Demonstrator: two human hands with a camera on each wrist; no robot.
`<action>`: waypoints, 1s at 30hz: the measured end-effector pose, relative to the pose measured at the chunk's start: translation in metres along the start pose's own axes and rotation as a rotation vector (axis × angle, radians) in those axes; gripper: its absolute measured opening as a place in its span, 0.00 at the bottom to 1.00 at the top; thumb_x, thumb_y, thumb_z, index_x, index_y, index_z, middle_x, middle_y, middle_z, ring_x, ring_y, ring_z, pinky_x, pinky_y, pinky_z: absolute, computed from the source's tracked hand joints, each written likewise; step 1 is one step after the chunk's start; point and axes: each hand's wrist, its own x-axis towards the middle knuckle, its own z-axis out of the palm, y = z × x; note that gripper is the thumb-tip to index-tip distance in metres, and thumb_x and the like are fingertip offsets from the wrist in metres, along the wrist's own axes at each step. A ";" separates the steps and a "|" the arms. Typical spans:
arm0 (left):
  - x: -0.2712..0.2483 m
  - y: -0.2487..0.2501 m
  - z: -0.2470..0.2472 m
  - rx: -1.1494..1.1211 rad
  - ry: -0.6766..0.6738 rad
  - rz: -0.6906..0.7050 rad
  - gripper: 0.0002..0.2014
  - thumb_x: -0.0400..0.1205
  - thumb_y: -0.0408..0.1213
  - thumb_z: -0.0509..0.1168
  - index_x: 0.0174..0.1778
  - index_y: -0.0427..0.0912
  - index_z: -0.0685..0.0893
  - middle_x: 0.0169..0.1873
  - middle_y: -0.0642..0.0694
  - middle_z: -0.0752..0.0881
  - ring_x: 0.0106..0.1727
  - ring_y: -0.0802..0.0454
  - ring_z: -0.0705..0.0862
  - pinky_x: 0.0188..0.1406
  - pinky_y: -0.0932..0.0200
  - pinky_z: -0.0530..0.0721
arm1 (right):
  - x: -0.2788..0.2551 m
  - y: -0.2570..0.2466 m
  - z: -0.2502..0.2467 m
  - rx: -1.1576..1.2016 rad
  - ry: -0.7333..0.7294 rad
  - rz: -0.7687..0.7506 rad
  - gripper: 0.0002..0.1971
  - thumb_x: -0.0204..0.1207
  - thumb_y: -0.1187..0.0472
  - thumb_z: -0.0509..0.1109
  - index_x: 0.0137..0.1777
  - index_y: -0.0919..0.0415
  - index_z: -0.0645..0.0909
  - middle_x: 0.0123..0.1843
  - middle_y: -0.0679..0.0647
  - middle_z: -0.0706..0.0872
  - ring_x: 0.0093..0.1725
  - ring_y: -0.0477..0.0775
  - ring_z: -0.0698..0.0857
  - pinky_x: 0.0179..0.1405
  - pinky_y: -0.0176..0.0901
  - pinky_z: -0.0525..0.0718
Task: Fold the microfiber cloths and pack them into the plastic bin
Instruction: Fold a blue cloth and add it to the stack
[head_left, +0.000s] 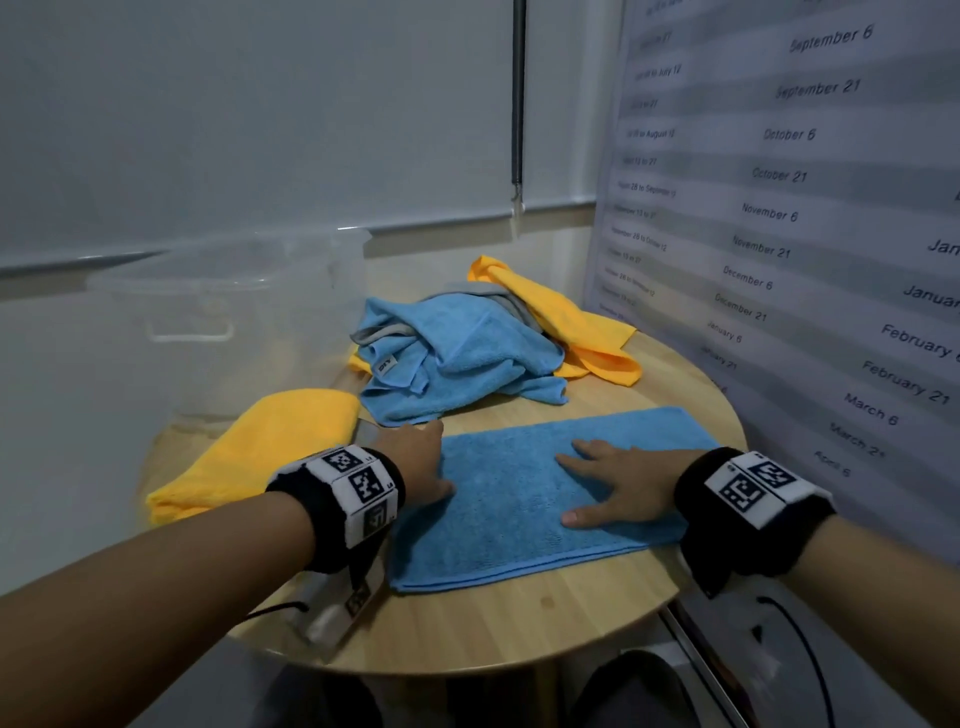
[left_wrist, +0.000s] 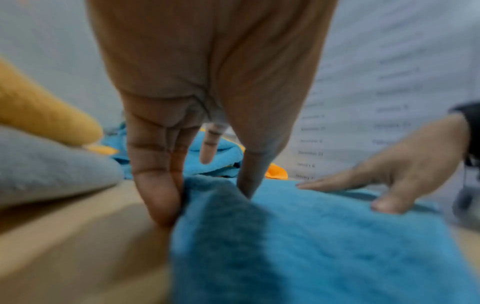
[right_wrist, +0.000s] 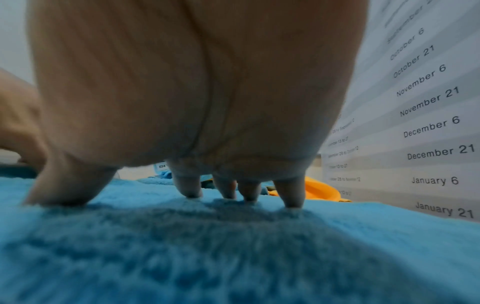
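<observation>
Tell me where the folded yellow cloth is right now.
In the head view the folded yellow cloth lies at the table's left edge, just left of the left hand and in front of the clear plastic bin.

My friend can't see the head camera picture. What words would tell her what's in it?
Two hands, left hand and right hand, lie on a folded blue cloth on a round wooden table. Behind sit a pile of cloths, a yellow cloth and a clear plastic bin.

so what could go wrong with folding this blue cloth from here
1. The left hand pinches only the left edge of the blue cloth; the fold may come out skewed.
2. The cloth's near edge lies close to the table rim and could slide off.
3. Swinging the edge over might snag the unfolded pile just behind.
</observation>
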 end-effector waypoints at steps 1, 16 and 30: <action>0.000 0.001 0.000 -0.075 -0.015 -0.027 0.34 0.77 0.55 0.68 0.71 0.40 0.63 0.62 0.39 0.79 0.59 0.41 0.80 0.51 0.51 0.80 | 0.001 -0.001 -0.001 -0.012 -0.023 0.013 0.46 0.76 0.30 0.54 0.84 0.50 0.35 0.85 0.54 0.34 0.84 0.56 0.40 0.81 0.60 0.44; -0.014 -0.019 0.002 -1.119 -0.109 -0.151 0.15 0.74 0.24 0.71 0.47 0.46 0.77 0.59 0.36 0.80 0.59 0.35 0.81 0.58 0.37 0.83 | -0.005 -0.007 0.008 0.006 0.012 0.021 0.46 0.75 0.30 0.56 0.84 0.48 0.36 0.85 0.53 0.35 0.84 0.55 0.41 0.82 0.61 0.45; -0.038 -0.060 -0.057 -1.007 -0.026 -0.112 0.19 0.76 0.22 0.63 0.61 0.39 0.83 0.55 0.41 0.85 0.54 0.42 0.85 0.48 0.50 0.86 | -0.017 -0.001 0.010 0.116 0.122 0.022 0.39 0.76 0.32 0.57 0.84 0.46 0.51 0.86 0.52 0.48 0.83 0.54 0.53 0.82 0.53 0.53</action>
